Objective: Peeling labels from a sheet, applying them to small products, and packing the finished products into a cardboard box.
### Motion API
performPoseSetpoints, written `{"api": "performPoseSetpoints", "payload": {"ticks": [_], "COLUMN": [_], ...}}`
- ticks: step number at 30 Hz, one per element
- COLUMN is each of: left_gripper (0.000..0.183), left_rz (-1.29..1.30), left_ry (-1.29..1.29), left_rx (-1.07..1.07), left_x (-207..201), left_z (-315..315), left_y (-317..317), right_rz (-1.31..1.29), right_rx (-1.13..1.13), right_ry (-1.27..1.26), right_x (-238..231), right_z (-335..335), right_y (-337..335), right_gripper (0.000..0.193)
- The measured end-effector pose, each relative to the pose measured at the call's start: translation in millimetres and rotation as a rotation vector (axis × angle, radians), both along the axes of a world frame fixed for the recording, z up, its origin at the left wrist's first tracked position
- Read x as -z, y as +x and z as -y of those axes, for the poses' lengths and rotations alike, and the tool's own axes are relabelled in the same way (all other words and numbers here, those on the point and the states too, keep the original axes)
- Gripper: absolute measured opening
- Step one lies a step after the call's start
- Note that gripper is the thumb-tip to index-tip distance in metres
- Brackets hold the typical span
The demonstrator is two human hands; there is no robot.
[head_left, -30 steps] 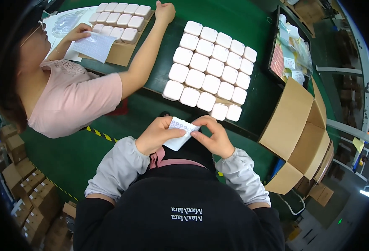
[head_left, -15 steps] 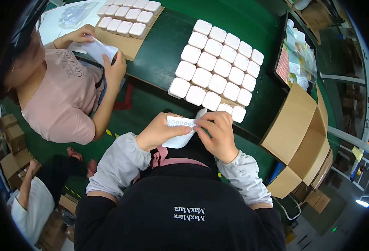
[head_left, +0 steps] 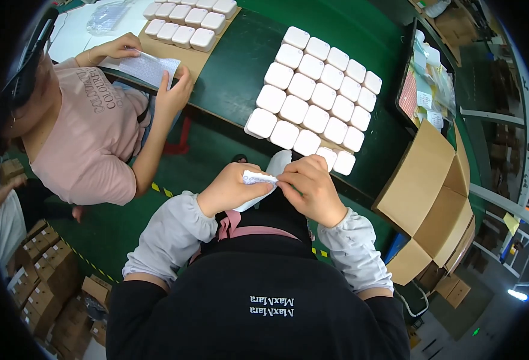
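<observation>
A white sheet with rows of small round stickers [head_left: 258,178] is bent over in front of my body, above my lap. My left hand [head_left: 227,191] is closed on its left side, thumb on top. The fingertips of my right hand [head_left: 314,189] pinch at the sheet's right end; whether a single sticker is between them is too small to tell. A white flap [head_left: 280,161], seemingly part of the same sheet, sticks up behind my fingers. Just beyond my right hand, white rounded-square boxes [head_left: 301,86] lie in rows on the green table [head_left: 228,78].
At my left, a co-worker in a pink shirt [head_left: 90,135] holds a sticker sheet [head_left: 150,69] beside more white boxes [head_left: 183,36] on cardboard. An open carton [head_left: 423,201] stands at my right, near a black tray [head_left: 409,90] of papers and bags. Cartons [head_left: 54,264] are stacked lower left.
The sticker sheet in my hands has folded over more, and its white flap rises higher behind. The co-worker's sheet is flatter and shifted right. A person at lower left has moved farther left.
</observation>
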State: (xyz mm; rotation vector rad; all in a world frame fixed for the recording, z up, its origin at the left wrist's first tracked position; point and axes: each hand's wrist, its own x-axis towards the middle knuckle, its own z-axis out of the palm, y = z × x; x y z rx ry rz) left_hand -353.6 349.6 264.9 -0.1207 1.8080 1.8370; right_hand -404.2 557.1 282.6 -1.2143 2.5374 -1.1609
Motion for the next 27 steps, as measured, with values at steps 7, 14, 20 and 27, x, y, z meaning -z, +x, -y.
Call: {"api": "performPoseSetpoints", "payload": {"ticks": [7,14,20,27], "left_gripper": [0.023,0.031,0.03,0.029], "left_rz": [0.096,0.28,0.272,0.251], "left_ry": [0.054,0.106,0.116,0.138], "left_rx": [-0.036,-0.081,-0.091,-0.074], "left_x": [2,7,9,10], "left_z": [5,14,20,24], "left_y": [3,10,15,16], "right_rz": [0.235,-0.316,-0.485,-0.468], "right_rx": [0.018,0.437,0.394,0.376], "right_ry": [-0.045,0.065,0.183,0.227], "right_x": [11,75,80,81], "right_z": [3,6,12,12], "right_y": [-3,-39,-47,-48], "right_gripper": [0.013,0.011,0.012,0.012]}}
